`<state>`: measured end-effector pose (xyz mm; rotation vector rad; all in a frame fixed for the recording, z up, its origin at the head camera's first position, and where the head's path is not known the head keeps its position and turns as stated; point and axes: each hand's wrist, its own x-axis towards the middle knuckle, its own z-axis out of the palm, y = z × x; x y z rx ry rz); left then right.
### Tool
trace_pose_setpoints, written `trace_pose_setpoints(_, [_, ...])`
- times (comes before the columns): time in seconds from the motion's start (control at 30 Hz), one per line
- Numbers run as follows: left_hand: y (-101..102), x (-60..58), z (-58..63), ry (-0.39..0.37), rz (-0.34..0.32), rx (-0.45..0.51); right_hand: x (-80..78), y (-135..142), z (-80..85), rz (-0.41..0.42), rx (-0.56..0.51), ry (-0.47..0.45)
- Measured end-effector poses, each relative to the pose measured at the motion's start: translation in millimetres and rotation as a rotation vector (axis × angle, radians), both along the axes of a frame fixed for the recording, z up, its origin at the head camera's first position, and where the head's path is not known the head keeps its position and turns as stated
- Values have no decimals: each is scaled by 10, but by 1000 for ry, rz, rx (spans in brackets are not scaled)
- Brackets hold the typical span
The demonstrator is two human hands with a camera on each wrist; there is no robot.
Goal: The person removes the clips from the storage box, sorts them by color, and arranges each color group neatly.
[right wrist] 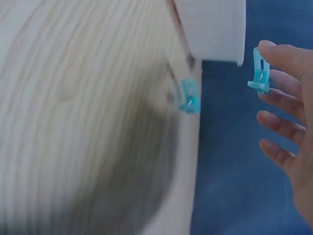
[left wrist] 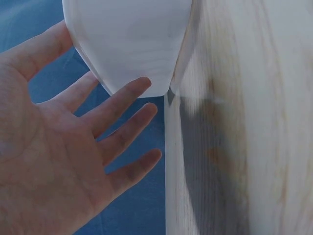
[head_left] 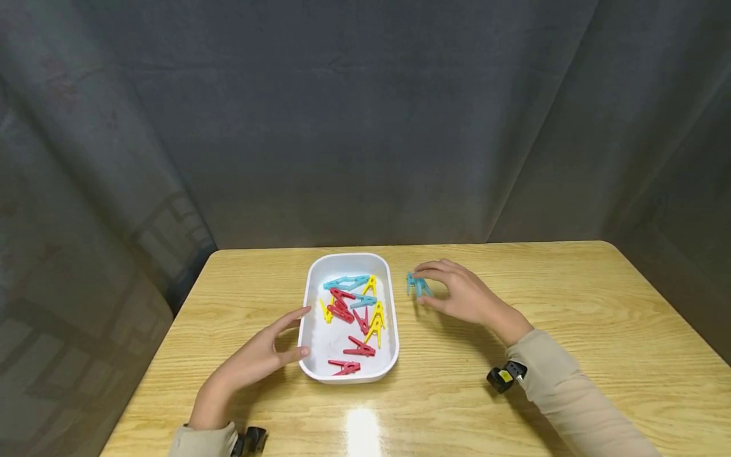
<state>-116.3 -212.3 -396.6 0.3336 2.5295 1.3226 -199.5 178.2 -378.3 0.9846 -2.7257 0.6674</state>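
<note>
Against the left side of a white tray [head_left: 388,368], my left hand [head_left: 257,357] spreads its fingers, thumb and fingertips right at the rim; the left wrist view shows the palm and the fingers fairly straight. To the right of the tray, my right hand [head_left: 465,294] pinches a light blue clothespin [right wrist: 260,73] between thumb and fingers. Below it, a second light blue clothespin [right wrist: 190,95] lies on the table. Inside the tray are several red clothespins [head_left: 360,347], several yellow clothespins [head_left: 374,330] and light blue clothespins [head_left: 363,301], loosely scattered.
The wooden table [head_left: 502,266] extends on both sides of the tray. A dark grey curtain [head_left: 354,139] hangs behind its far edge and along the sides. Small black devices [head_left: 500,379] sit at both wrists.
</note>
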Motion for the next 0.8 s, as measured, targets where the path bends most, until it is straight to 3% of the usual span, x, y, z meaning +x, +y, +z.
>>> trace_pose_setpoints(0.4, [-3,11,4,-21,7,11,-171,192,-318,-103,-27,-44])
trace_pose_setpoints(0.8, [8,8,-11,-21,25,9,-347,185,-457,-156,18,-99])
